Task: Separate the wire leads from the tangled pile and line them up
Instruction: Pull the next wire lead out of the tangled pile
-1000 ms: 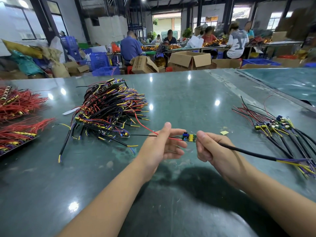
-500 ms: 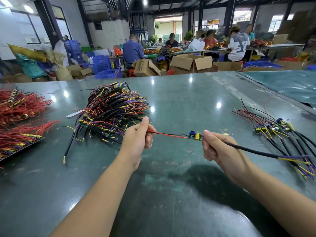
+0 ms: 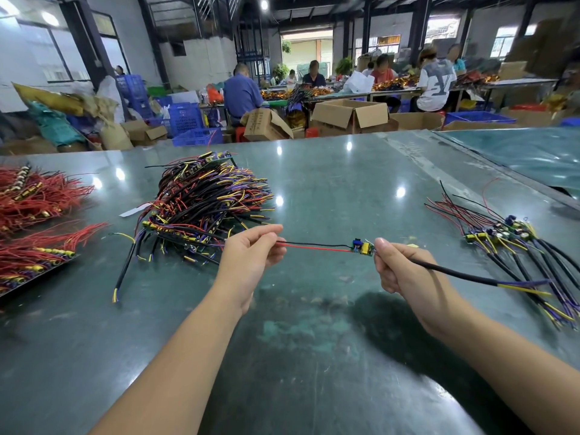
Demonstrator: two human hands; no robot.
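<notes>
I hold one wire lead (image 3: pixel 317 246) stretched level above the green table (image 3: pixel 314 356). My left hand (image 3: pixel 251 255) pinches the free ends of its thin red and black wires. My right hand (image 3: pixel 398 271) grips the thick black cable just behind the small circuit board (image 3: pixel 362 247), and the cable's yellow and purple tail runs off to the right. The tangled pile (image 3: pixel 204 205) of black, red, yellow and purple leads lies just beyond my left hand. A row of separated leads (image 3: pixel 514 249) lies side by side at the right.
Bundles of red wires (image 3: pixel 34 215) lie on a tray at the table's left edge. A small yellow scrap (image 3: pixel 413 245) lies past my right hand. Behind the table stand cardboard boxes (image 3: pixel 351 116), blue crates and several seated people at other benches.
My left hand slid left along the red and black wires, away from the board, and now pinches their ends with the wires pulled straight. My right hand shifted slightly right.
</notes>
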